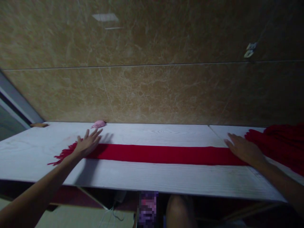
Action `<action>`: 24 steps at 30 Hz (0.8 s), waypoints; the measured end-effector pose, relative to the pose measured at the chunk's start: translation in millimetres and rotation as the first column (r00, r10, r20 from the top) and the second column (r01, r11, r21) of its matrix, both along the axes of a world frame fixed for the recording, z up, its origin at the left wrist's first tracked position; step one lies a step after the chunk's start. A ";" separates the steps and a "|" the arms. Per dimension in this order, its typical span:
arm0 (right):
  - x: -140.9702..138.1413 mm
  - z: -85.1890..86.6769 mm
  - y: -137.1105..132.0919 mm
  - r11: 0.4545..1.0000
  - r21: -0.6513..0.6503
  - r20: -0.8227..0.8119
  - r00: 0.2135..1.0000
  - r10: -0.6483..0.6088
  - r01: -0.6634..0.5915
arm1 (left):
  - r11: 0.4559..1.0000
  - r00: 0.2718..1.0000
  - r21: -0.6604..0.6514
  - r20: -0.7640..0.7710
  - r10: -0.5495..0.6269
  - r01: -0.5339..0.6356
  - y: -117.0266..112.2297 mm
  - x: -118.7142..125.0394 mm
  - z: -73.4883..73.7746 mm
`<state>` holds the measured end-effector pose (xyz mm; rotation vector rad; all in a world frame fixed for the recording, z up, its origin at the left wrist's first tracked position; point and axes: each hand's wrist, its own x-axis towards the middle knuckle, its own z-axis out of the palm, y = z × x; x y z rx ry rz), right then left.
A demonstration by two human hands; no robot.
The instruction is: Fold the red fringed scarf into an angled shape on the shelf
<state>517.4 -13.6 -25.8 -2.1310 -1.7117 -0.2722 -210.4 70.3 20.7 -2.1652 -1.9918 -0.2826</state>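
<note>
A long red scarf [156,154] lies flat in a narrow strip across the white tabletop [147,177]. Its fringe [64,154] spreads out at the left end. Above that end, near the fringe, my left hand [89,142] has its fingers spread and casts a shadow on the table; whether it touches the cloth is hard to tell. Over the strip's right part rests my right hand [243,150], fingers extended, hiding the cloth beneath it. Neither hand grips anything. Beyond my right hand is a heap of red fabric [285,144].
A tan tiled wall [152,91] rises behind the table. At the table's back edge lie a small pink item [98,123] and a brown piece [39,125]. A socket-like fitting [250,50] is on the wall. Dark shelf space with a cable shows below the front edge.
</note>
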 end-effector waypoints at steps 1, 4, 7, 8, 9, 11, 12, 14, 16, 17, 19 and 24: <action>-26.8 6.6 3.8 0.999 -0.010 -0.008 0.999 0.036 -0.036 | 1.000 1.000 -0.021 0.009 -0.007 0.008 0.5 20.3 0.4; -121.6 15.5 16.8 0.980 -0.099 -0.059 0.984 0.170 -0.175 | 0.988 0.993 -0.094 0.026 -0.119 0.121 -5.4 96.1 -1.4; -217.6 14.7 24.0 0.943 -0.179 -0.105 0.958 0.265 -0.281 | 0.926 0.950 -0.214 0.077 -0.302 0.311 -23.6 177.4 -3.0; -245.1 14.2 24.4 0.929 -0.195 -0.116 0.948 0.296 -0.314 | 0.905 0.937 -0.241 0.095 -0.336 0.349 -30.8 200.4 -3.7; -268.9 13.7 24.1 0.918 -0.204 -0.123 0.939 0.322 -0.341 | 0.891 0.928 -0.259 0.111 -0.356 0.372 -37.7 219.9 -4.7; -303.7 13.4 22.0 0.899 -0.220 -0.135 0.924 0.357 -0.380 | 0.876 0.918 -0.275 0.125 -0.376 0.396 -48.4 245.9 -8.5; -314.4 13.5 20.6 0.893 -0.228 -0.140 0.921 0.364 -0.388 | 0.874 0.917 -0.278 0.121 -0.380 0.399 -51.4 252.4 -11.2; -322.7 14.0 17.5 0.888 -0.241 -0.147 0.919 0.365 -0.391 | 0.876 0.918 -0.276 0.098 -0.385 0.397 -52.4 253.8 -17.4; -316.0 14.7 14.7 0.886 -0.255 -0.153 0.921 0.357 -0.386 | 0.881 0.921 -0.273 0.073 -0.382 0.386 -47.8 241.4 -22.6; -308.1 14.8 13.7 0.886 -0.263 -0.156 0.923 0.352 -0.383 | 0.886 0.926 -0.274 0.061 -0.374 0.376 -44.5 230.5 -24.0; -285.3 14.1 13.1 0.887 -0.282 -0.160 0.930 0.332 -0.365 | 0.897 0.940 -0.290 0.032 -0.339 0.334 -38.3 200.2 -24.0; -205.7 12.7 8.5 0.911 -0.328 -0.127 0.967 0.221 -0.251 | 0.948 0.979 -0.269 -0.066 -0.194 0.170 -22.8 119.1 -25.3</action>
